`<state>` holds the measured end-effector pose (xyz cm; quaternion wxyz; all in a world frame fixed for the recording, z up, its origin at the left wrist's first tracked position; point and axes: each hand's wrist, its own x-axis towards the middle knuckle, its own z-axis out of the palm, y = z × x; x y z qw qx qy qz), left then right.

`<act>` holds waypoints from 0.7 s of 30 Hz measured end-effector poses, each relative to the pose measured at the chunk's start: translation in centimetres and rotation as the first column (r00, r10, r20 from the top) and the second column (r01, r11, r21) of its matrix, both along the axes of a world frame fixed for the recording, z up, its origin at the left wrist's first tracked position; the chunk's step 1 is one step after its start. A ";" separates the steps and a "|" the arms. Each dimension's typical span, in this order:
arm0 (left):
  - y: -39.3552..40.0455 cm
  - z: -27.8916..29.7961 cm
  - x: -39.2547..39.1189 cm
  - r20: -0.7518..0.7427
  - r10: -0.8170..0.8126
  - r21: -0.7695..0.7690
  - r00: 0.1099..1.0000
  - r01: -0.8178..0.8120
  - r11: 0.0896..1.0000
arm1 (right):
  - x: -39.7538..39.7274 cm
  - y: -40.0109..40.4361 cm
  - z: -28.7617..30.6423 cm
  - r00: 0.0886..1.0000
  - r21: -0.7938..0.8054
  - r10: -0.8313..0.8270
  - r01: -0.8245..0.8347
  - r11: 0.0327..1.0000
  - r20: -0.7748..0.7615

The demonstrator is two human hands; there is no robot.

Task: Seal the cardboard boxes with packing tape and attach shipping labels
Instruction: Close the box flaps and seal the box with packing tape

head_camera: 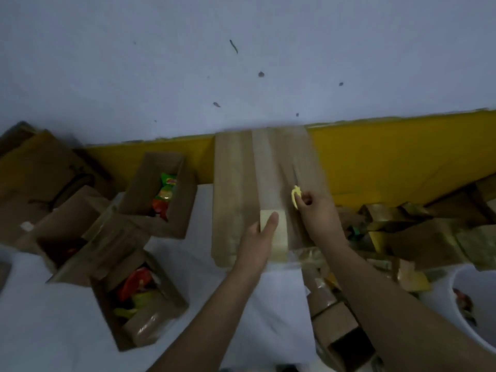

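I'm pressing my left hand (259, 232) flat, fingers straight, on a pale yellow label (277, 238) at the near end of the closed box (241, 189) in front of me, which sits on the white table (40, 318) against the wall. My right hand (315, 208) is pinching a small curled yellow scrap (295, 196), probably backing, just above the box's right side. The label's looking thin, floppy and sticky, so I'm guessing it's best smoothed from the middle outward. The box seems stiff and light. Open boxes (161, 194) with snack packs are sitting to my left.
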<state>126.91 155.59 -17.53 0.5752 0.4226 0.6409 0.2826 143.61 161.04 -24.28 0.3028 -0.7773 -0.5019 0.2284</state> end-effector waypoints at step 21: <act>-9.9 -2.4 3.9 0.290 0.229 -0.132 0.929 -0.198 0.971 | -2.3 0.4 -0.7 0.895 0.058 0.425 -0.435 0.898 0.132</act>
